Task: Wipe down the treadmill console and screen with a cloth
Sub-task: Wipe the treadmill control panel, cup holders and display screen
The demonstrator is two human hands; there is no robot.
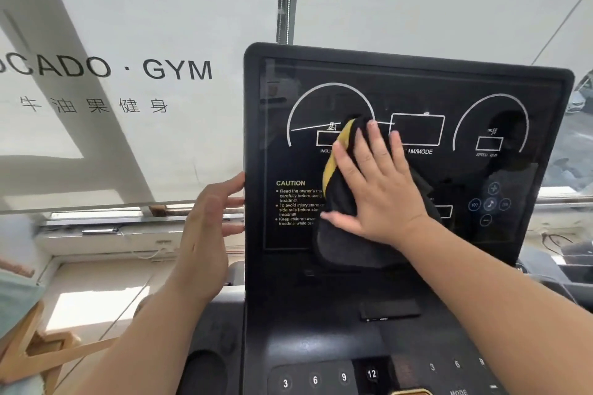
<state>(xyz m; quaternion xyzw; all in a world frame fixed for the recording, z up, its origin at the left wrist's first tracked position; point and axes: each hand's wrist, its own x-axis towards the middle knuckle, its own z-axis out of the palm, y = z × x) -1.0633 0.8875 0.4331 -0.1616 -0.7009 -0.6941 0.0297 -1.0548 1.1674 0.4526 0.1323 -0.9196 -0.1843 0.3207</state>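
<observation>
One cloth (343, 244), apparently limp and light, needs flat pressure: the right hand (382, 192), fingers spread, pins it against the rigid, glossy screen (417, 93).

The person's arms are bare up to the elbow. The left hand (205, 228) and right hand (382, 189) are bare too
</observation>
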